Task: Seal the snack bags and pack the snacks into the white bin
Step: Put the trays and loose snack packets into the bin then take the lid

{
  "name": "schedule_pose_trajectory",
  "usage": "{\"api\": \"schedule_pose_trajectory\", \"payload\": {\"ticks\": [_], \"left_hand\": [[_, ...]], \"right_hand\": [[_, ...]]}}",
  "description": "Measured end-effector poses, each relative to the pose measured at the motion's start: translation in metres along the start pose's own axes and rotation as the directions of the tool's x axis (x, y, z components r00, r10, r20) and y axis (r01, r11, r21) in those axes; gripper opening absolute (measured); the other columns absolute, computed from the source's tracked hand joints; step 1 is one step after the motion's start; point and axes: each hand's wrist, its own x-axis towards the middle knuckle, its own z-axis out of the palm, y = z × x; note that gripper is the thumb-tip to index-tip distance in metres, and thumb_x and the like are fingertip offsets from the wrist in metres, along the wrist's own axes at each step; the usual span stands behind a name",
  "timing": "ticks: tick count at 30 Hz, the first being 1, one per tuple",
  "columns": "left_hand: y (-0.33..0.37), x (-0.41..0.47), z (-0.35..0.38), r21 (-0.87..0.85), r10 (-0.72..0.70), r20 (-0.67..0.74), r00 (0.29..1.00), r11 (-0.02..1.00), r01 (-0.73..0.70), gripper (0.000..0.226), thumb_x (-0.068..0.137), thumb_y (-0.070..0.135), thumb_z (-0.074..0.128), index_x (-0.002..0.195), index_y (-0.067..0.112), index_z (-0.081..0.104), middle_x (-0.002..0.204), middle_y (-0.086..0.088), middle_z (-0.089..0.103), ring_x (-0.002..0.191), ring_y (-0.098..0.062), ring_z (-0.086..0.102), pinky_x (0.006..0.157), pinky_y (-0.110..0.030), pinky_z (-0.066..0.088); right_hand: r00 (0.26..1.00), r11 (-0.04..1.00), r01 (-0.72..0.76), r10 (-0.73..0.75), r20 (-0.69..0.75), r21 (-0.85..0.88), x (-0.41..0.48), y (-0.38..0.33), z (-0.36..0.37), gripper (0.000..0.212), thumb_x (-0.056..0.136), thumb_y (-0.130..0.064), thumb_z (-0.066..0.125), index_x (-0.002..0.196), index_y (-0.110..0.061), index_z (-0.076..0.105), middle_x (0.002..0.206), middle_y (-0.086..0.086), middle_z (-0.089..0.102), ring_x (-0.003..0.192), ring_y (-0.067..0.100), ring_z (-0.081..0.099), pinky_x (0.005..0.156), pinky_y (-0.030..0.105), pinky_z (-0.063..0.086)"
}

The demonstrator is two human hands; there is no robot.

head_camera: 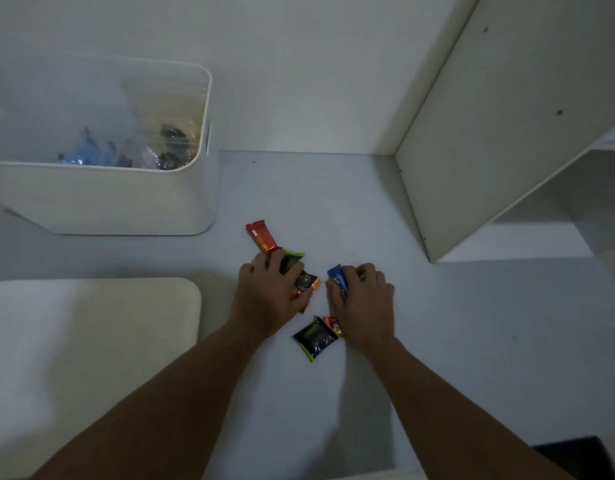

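Both hands down on the white table (437, 341). Left hand (264, 299) is closed over a small stack of snack packets: a black packet with green ends (292, 261) and a dark packet with orange ends (308, 284) poke out past its fingers. A red-orange bar (261, 236) lies just beyond the left fingertips, touching the pile at its near end. Right hand (363, 299) is curled around a blue packet (339, 278), gripped at the thumb side; how tight the grip is can't be read from this angle. Between the two wrists, close to the right one, a second black-and-green packet (313, 338) sits flat with a red packet (334, 325) tucked partly under the right hand's heel. White bin (101, 199) stands well off, up and left of the left hand, already holding clear bags (160, 133) with blue and dark contents. A white lid (91, 341) lies left of the left forearm. White shelf unit (507, 116) is up and right of the right hand.
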Motion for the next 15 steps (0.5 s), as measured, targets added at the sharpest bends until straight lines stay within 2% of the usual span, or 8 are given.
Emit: {"api": "schedule_pose_trajectory", "payload": {"ticks": [3,5,8,11,13,15], "left_hand": [[0.001,0.001,-0.001,-0.092,-0.050,-0.001,0.999,0.995,0.050,0.033,0.087,0.046,0.059,0.098,0.015,0.064,0.098,-0.007,0.057,0.073,-0.023,0.055,0.051,-0.030,0.046],[0.000,0.001,-0.004,-0.184,-0.060,0.056,0.997,0.980,0.069,0.027,0.083,0.041,0.065,0.093,0.016,0.061,0.093,-0.003,0.055,0.066,-0.017,0.055,0.048,-0.027,0.046],[-0.003,0.006,-0.018,-0.260,-0.058,0.109,0.992,0.962,0.085,0.018,0.086,0.033,0.065,0.085,0.016,0.057,0.089,-0.002,0.054,0.062,-0.013,0.050,0.051,-0.025,0.040],[-0.013,0.014,-0.042,-0.313,-0.102,0.163,0.981,0.938,0.150,0.017,0.088,0.029,0.063,0.089,0.013,0.059,0.093,-0.003,0.053,0.068,-0.014,0.045,0.059,-0.026,0.033],[-0.020,0.021,-0.065,-0.341,-0.111,0.132,0.985,0.928,0.150,0.017,0.087,0.027,0.063,0.090,0.011,0.060,0.095,-0.005,0.054,0.068,-0.019,0.050,0.059,-0.026,0.033],[-0.028,0.031,-0.092,-0.350,-0.111,0.056,0.992,0.929,0.124,0.016,0.086,0.028,0.063,0.088,0.012,0.060,0.094,-0.003,0.053,0.062,-0.017,0.049,0.055,-0.026,0.034]], "right_hand": [[0.991,0.991,0.131,-0.131,0.008,0.017,0.004,-0.009,0.004,0.033,0.092,-0.048,0.049,0.090,-0.018,0.062,0.077,0.000,0.057,0.063,0.021,0.056,0.049,0.031,0.044],[0.984,0.984,0.177,-0.177,0.018,0.011,0.005,-0.013,0.004,0.034,0.090,-0.049,0.046,0.085,-0.019,0.062,0.069,-0.001,0.057,0.051,0.020,0.056,0.042,0.027,0.039],[0.986,0.985,0.167,-0.165,0.033,-0.044,0.011,-0.014,-0.002,0.034,0.090,-0.049,0.046,0.085,-0.020,0.063,0.069,-0.002,0.059,0.049,0.020,0.056,0.043,0.026,0.037],[0.989,0.991,0.130,-0.126,0.071,-0.045,0.026,-0.020,-0.016,0.031,0.095,-0.047,0.051,0.091,-0.018,0.062,0.076,0.000,0.059,0.057,0.022,0.058,0.049,0.031,0.044],[0.993,0.995,0.097,-0.095,0.073,-0.020,0.040,-0.032,-0.033,0.034,0.097,-0.049,0.047,0.093,-0.017,0.060,0.079,0.000,0.059,0.062,0.023,0.059,0.053,0.033,0.046],[0.994,0.996,0.084,-0.084,0.063,0.017,0.057,-0.049,-0.056,0.036,0.099,-0.050,0.043,0.095,-0.017,0.058,0.082,0.000,0.058,0.067,0.022,0.059,0.057,0.033,0.046]]}}
